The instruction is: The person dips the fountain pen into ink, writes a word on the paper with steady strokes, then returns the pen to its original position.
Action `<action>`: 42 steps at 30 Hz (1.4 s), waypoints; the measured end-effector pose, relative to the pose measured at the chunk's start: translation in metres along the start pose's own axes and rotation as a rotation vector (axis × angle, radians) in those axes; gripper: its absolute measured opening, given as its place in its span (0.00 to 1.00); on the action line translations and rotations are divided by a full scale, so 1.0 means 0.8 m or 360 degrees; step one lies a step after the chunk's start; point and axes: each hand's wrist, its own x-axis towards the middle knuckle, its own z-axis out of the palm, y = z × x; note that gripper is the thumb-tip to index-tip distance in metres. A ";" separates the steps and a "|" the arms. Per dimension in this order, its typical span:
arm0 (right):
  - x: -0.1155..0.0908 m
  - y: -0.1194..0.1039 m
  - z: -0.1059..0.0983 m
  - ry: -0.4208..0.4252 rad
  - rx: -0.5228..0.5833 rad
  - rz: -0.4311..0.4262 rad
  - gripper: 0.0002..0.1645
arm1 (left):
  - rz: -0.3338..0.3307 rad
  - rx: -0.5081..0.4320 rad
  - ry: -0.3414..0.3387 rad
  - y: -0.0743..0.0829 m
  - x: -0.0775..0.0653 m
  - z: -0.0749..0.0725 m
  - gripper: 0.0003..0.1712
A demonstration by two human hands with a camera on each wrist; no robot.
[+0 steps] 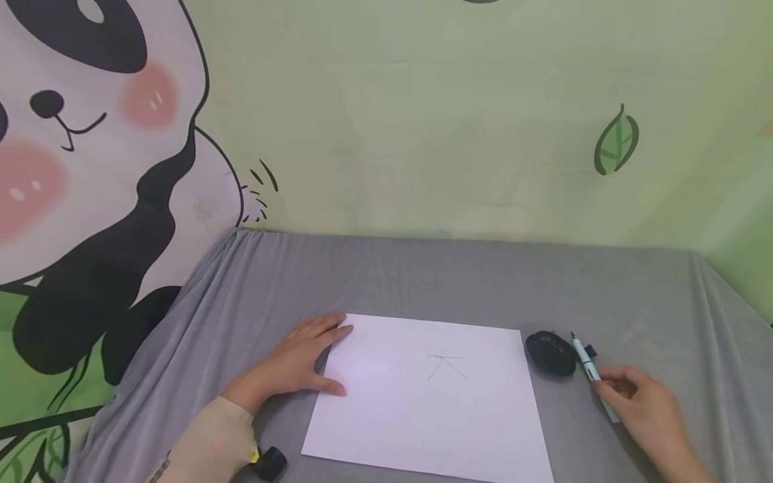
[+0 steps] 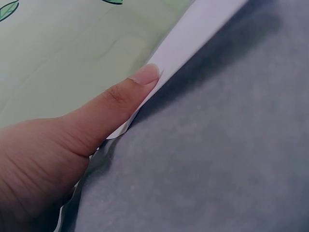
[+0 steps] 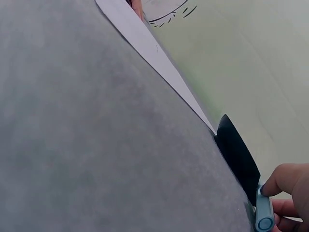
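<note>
A white sheet of paper (image 1: pixel 410 422) lies on the grey cloth, with a few thin dark strokes (image 1: pixel 443 362) crossing near its upper middle. My left hand (image 1: pixel 302 359) rests over the sheet's left edge, thumb and fingers spread. In the left wrist view, its thumb (image 2: pixel 123 99) lies extended along the paper's edge. To the right of the paper, my right hand (image 1: pixel 649 406) pinches a light blue pen (image 1: pixel 584 357) between thumb and fingers, its dark tip pointing up and away. The pen's blunt end (image 3: pixel 264 223) faces the right wrist camera.
A black rounded object (image 1: pixel 551 353) sits between the paper and the pen. Beside the pen is a small black piece (image 1: pixel 591 351). Near my left sleeve lies a small black item (image 1: pixel 270 463). Behind the grey cloth (image 1: pixel 423 275) rises a green wall (image 1: pixel 423 134) with a panda picture.
</note>
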 end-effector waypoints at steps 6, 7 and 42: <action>0.001 -0.001 -0.001 -0.0030 -0.0040 0.0036 0.19 | -0.0007 0.0005 0.0002 0.002 -0.001 -0.002 0.57; 0.000 -0.001 -0.001 -0.0017 -0.0041 0.0028 0.18 | -0.0009 0.0005 0.0001 0.003 0.000 -0.002 0.57; 0.015 -0.008 -0.008 0.0043 -0.0070 -0.0270 0.19 | -0.0057 0.0025 -0.0050 -0.006 0.005 0.004 0.57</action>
